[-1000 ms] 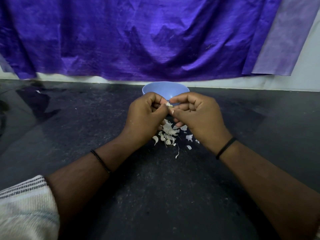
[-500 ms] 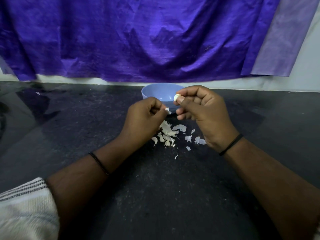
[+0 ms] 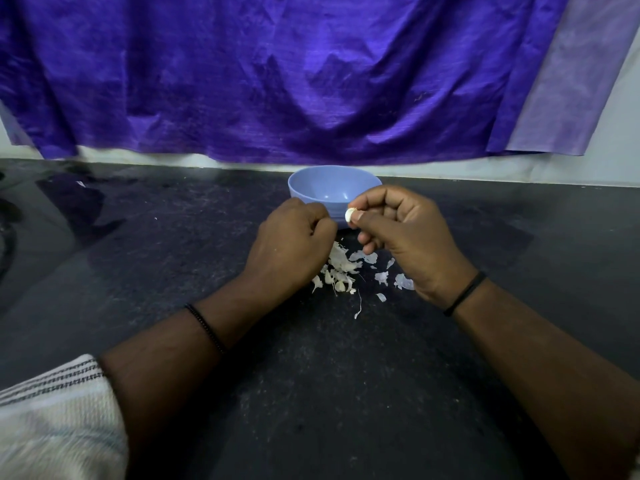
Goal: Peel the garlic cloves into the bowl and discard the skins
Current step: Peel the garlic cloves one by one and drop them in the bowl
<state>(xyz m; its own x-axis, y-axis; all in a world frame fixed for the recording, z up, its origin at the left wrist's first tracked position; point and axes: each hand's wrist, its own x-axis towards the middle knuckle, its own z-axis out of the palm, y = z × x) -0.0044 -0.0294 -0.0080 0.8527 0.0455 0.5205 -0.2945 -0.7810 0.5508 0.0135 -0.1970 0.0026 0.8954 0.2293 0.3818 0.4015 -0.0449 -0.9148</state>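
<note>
The right hand (image 3: 412,237) pinches a clove (image 3: 349,214) between thumb and forefinger, just in front of the bowl (image 3: 322,188). The left hand (image 3: 291,244) is curled; whether it holds anything is hidden. Skins (image 3: 341,268) lie on the tabletop (image 3: 311,393) before the bowl.

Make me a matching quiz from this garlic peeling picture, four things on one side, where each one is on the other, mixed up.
Things:
1. garlic clove
2. blue bowl
3. garlic skins
4. purple cloth

Places:
A. hanging on the wall behind the counter
B. scattered on the counter between the hands
C. pinched in the right hand
D. standing on the counter beyond the hands

Pairs: 1-C, 2-D, 3-B, 4-A
</note>
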